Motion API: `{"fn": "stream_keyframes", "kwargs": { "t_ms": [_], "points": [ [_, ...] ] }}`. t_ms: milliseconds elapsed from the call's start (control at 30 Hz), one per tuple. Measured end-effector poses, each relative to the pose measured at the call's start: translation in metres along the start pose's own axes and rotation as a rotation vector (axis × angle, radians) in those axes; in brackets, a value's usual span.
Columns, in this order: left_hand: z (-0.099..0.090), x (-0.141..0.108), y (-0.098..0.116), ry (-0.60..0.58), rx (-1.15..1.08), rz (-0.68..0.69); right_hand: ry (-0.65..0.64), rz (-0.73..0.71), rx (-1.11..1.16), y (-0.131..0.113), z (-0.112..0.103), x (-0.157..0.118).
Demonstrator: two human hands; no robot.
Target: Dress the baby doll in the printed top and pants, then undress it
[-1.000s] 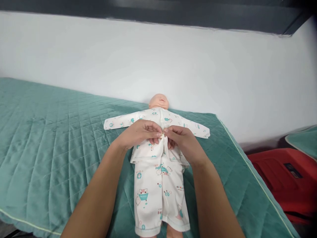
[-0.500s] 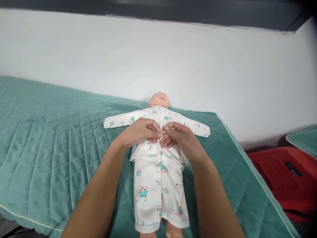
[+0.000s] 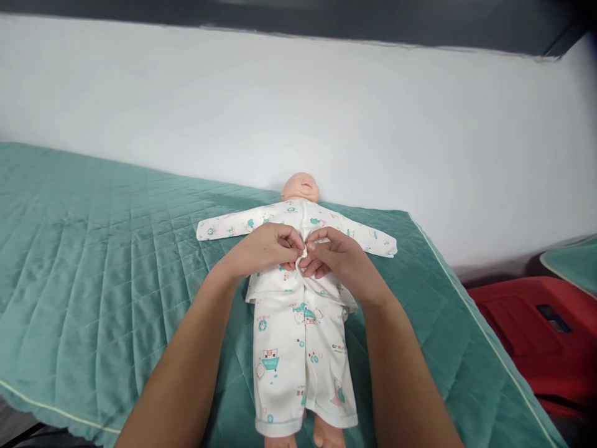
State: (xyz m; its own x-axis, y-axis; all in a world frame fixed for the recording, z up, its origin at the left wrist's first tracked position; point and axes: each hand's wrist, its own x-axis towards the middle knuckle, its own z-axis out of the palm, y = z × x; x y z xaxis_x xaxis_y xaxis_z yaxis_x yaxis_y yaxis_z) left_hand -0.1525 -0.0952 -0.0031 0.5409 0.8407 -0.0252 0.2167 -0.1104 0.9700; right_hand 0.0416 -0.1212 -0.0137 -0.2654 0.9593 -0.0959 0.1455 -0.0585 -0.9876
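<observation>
A baby doll [image 3: 301, 186] lies on its back, its head towards the wall and its feet towards me. It wears a white printed shirt [image 3: 275, 286] with long sleeves spread to both sides, and matching trousers [image 3: 280, 361]. Over the doll's belly, my left hand [image 3: 275, 244] pinches the shirt's front edge between thumb and fingers. My right hand [image 3: 332, 252] pinches the other side of the same front opening, its fingertips almost touching the left ones. A small pale spot of cloth or a button shows between them; the fingers hide the rest.
A green quilted cover [image 3: 116, 280] lies under the doll, with a pale piped edge on the right. Behind it rises a white wall [image 3: 298, 106]. A red plastic object [image 3: 532, 336] stands beyond the right edge, beside another green cloth [image 3: 573, 264].
Both hands stay at the shirt front, with only slight finger movement. My right fingertips have shifted a little, and a bit more pale edge shows between the hands.
</observation>
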Motion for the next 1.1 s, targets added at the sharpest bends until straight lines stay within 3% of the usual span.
{"fn": "stream_keyframes", "kwargs": {
  "t_ms": [233, 367, 467, 567, 667, 767, 867, 900, 967, 1100],
  "points": [
    [-0.001, 0.002, -0.004, -0.018, -0.141, 0.008, -0.069, -0.045, -0.003, 0.004, -0.004, -0.001],
    [-0.006, 0.000, -0.007, -0.086, -0.188, -0.025, -0.100, -0.046, -0.037, 0.001, -0.005, -0.003],
    [-0.011, -0.004, -0.006, -0.144, -0.156, -0.059, -0.081, -0.046, -0.038, 0.000, -0.005, -0.003],
    [-0.014, -0.008, -0.003, -0.175, -0.137, -0.056, 0.029, -0.132, 0.034, 0.000, -0.006, -0.003],
    [-0.017, -0.005, -0.007, 0.015, -0.174, 0.068, 0.251, -0.295, 0.118, 0.002, -0.007, -0.002],
    [-0.020, 0.008, -0.024, 0.434, -0.098, 0.182, 0.403, -0.410, 0.029, 0.008, -0.007, 0.002],
    [-0.026, 0.026, -0.054, 0.838, 0.301, 0.153, 0.410, -0.426, -0.231, 0.018, -0.004, 0.011],
    [-0.027, 0.032, -0.064, 0.886, 0.459, 0.134, 0.385, -0.414, -0.318, 0.022, -0.003, 0.014],
    [-0.030, 0.040, -0.081, 0.846, 0.690, 0.098, 0.320, -0.381, -0.451, 0.029, -0.002, 0.020],
    [-0.028, 0.040, -0.095, 0.754, 0.897, 0.009, 0.257, -0.367, -0.547, 0.037, -0.003, 0.021]
  ]
}}
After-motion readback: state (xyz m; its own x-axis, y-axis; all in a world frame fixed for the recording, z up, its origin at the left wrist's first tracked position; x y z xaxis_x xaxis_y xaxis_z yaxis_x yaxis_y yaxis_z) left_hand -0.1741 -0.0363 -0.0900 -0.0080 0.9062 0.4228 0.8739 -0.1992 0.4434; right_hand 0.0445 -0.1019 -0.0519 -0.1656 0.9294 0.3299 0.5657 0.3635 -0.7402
